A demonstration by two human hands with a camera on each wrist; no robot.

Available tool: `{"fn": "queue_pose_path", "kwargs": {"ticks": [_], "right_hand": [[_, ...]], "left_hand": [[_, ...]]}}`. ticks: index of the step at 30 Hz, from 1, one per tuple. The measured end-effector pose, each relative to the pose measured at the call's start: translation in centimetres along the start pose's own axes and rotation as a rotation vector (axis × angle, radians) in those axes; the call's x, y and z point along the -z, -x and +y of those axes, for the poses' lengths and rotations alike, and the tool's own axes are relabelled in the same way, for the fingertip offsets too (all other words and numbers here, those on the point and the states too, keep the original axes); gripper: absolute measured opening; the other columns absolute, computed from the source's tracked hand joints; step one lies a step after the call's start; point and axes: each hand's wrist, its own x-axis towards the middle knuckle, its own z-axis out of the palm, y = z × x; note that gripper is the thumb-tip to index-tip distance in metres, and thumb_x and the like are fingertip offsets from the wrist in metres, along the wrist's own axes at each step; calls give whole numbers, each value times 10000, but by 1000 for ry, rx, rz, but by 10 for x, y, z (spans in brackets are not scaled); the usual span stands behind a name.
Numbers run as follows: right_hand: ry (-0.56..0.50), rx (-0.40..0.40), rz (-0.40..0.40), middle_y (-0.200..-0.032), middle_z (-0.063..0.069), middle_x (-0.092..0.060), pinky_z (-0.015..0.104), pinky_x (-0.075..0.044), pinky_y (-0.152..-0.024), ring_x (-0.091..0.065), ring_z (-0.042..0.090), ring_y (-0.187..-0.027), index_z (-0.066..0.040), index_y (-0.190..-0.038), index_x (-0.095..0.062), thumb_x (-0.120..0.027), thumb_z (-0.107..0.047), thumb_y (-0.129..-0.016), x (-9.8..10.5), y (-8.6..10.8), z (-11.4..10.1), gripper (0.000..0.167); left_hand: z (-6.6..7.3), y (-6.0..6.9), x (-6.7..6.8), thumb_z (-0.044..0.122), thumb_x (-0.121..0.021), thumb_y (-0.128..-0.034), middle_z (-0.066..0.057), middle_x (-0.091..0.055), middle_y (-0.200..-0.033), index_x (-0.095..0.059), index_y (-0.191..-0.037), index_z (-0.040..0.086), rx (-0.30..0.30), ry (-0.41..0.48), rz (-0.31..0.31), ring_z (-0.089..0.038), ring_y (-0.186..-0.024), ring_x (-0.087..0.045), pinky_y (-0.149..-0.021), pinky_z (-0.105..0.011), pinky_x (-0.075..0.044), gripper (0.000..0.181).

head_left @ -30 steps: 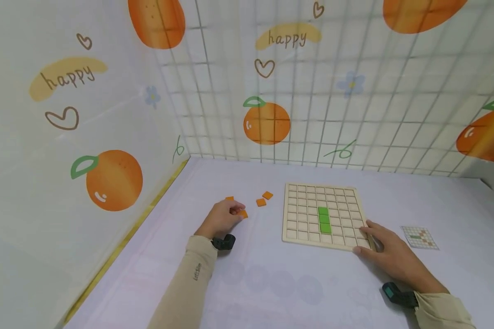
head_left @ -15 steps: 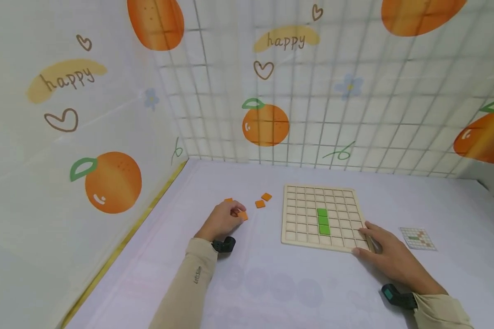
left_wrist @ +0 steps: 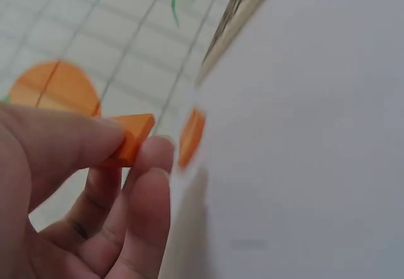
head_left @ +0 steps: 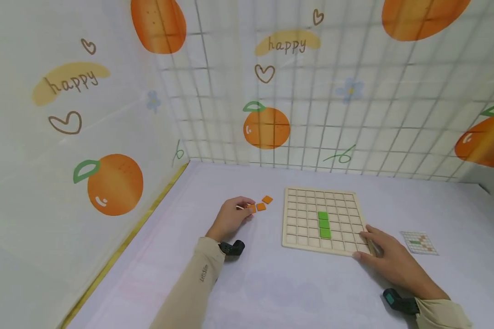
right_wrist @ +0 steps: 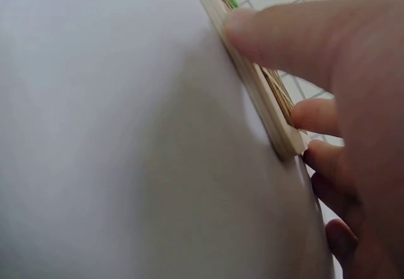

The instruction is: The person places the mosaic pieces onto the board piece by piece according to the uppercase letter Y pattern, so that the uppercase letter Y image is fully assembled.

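Note:
Between its thumb and fingertips my left hand (head_left: pixel 230 217) pinches a small square orange tile (left_wrist: pixel 134 139), tilted in the left wrist view. Just to its right, two more orange tiles (head_left: pixel 261 207) lie flat on the table. A pale wooden grid board (head_left: pixel 304 228) lies in the middle right, with several green tiles (head_left: pixel 324 225) in one column. At the board's near right corner, my right hand (head_left: pixel 395 260) grips the edges, thumb on the front side and fingers along the right side. The left hand may hide other tiles.
Right of the right hand lies a small printed grid card (head_left: pixel 420 242) with coloured squares. A pale cloth covers the table (head_left: pixel 263 292). Printed curtains with oranges (head_left: pixel 266 128) stand behind and at the left, where a yellow strip (head_left: pixel 127 242) edges the table.
My left hand has shifted right, closer to the two loose tiles, with an orange tile lifted in its fingers. The tile once visible behind that hand no longer shows. The right hand stays put.

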Motion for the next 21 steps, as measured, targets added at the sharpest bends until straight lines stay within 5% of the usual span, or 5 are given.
{"fn": "queue_pose_path", "kwargs": {"ticks": [7, 12, 21], "right_hand": [[-12, -24, -12, -1577, 287, -263, 708, -220, -1057, -225, 554, -1399, 47, -1444, -464, -718, -579, -859, 3, -5, -2, 893], [-5, -3, 13, -1580, 270, -276, 705, -224, -1056, -235, 542, -1402, 35, -1444, -471, -711, -564, -873, 2, -6, -3, 862], [-7, -18, -1, -1571, 278, -288, 709, -236, -1044, -245, 549, -1391, 39, -1429, -489, -717, -574, -861, 0, 1, -1, 866]], "left_hand": [[36, -30, -40, 81, -646, -975, -54, -659, -1047, -685, -1237, 60, -11, 108, -113, -164, -859, -699, -783, -316, -574, 266], [58, -46, -69, 85, -685, -957, -47, -633, -1090, -678, -1270, 71, -60, 87, -211, -179, -866, -699, -794, -349, -576, 314], [71, -59, -117, 21, -652, -957, -16, -661, -1014, -715, -1219, 74, -54, 77, -315, -236, -899, -704, -790, -318, -570, 275]]}}
